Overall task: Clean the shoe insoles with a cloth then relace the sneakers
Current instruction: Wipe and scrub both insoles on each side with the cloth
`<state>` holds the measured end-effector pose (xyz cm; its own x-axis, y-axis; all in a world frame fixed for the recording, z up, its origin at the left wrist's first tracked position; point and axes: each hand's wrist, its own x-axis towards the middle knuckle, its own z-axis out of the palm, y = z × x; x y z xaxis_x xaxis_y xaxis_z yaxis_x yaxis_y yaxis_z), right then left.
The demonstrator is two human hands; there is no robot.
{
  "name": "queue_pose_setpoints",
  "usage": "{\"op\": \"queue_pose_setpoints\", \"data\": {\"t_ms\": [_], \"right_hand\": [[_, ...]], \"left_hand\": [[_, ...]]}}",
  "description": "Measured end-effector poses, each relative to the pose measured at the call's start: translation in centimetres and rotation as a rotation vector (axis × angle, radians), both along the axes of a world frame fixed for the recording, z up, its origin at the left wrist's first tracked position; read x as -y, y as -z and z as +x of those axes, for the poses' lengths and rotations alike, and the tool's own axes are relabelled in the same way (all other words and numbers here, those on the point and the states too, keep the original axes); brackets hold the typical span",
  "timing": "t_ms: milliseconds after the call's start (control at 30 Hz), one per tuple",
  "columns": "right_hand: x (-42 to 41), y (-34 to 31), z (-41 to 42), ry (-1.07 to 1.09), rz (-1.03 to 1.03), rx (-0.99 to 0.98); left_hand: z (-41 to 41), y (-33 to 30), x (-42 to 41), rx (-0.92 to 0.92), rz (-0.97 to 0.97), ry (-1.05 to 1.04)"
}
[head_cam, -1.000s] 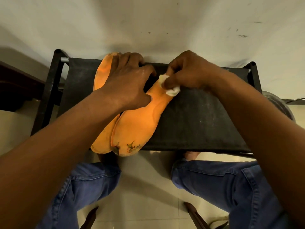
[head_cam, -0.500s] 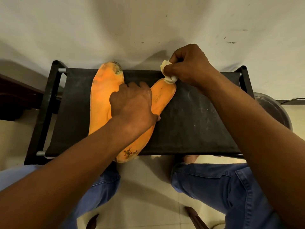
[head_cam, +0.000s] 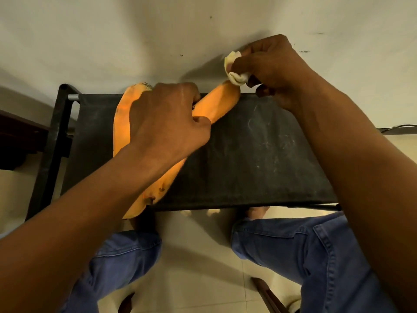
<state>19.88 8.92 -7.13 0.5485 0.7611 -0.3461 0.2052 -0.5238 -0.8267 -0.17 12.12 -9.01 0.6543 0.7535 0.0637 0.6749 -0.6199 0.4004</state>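
Observation:
Two orange insoles lie side by side on a black fabric stool (head_cam: 259, 154). The left insole (head_cam: 120, 123) lies straight; the right insole (head_cam: 216, 102) slants with its far tip at the stool's back edge. My left hand (head_cam: 167, 123) presses down on the middle of the insoles, fingers curled over them. My right hand (head_cam: 268, 66) pinches a small crumpled white cloth (head_cam: 234, 71) just past the right insole's far tip. The near ends of the insoles hang over the stool's front edge, stained dark. No sneakers or laces are in view.
A pale wall (head_cam: 158, 37) rises right behind the stool. My knees in blue jeans (head_cam: 304, 256) sit below the stool's front edge over a tiled floor. A dark piece of furniture (head_cam: 18, 136) stands at the left.
My right hand has wiped the cloth up along the right insole and off its far tip. My left hand shifted along the insoles while holding them down.

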Motion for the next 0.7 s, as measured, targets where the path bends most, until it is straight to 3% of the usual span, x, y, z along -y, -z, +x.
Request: {"op": "queue_pose_setpoints", "data": {"t_ms": [133,333,500,700], "right_hand": [[0.2,-0.3,1.0,0.045,-0.043,-0.203],[0.9,-0.3,2.9,0.014,-0.138,-0.257],[1.1,0.1,3.3,0.007,-0.112,-0.305],[0.5,0.5,1.2,-0.129,-0.193,-0.159]], "left_hand": [[-0.1,-1.0,-0.8,0.109,0.165,0.146],[-0.8,-1.3,-2.1,0.16,0.244,0.348],[-0.4,-0.2,-1.7,0.156,0.269,0.345],[-0.1,0.7,-1.2,-0.157,-0.068,0.473]]}}
